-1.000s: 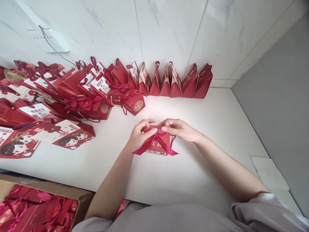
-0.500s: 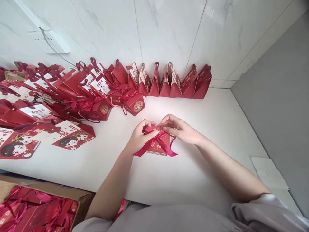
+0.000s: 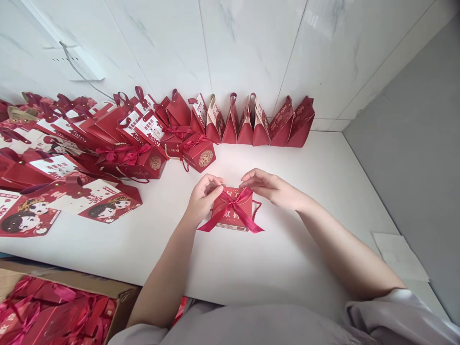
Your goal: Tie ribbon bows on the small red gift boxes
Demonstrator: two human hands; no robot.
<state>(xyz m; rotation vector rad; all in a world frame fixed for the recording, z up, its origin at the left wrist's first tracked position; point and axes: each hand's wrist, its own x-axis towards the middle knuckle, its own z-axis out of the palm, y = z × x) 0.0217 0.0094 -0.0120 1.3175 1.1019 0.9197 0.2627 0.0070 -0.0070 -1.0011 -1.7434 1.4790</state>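
A small red gift box with gold and white lettering lies on the white table, tied with a crimson ribbon bow. The bow's two tails spread down over the box front. At its upper left corner, my left hand has thumb and fingers closed on the bow's left loop. My right hand is over the upper right corner by the other loop, fingers stretched out and slightly bent, holding nothing visible. A twisted red cord sticks out at the box's right side.
Several upright red gift bags line the wall. More printed bags crowd the left side, with ribboned red boxes in front of the row. A cardboard carton of red boxes stands lower left; white paper lies at right.
My left hand has slid left, its thumb coming off the bow's knot to the left loop. My right hand has shifted slightly right, and more of the bow shows.
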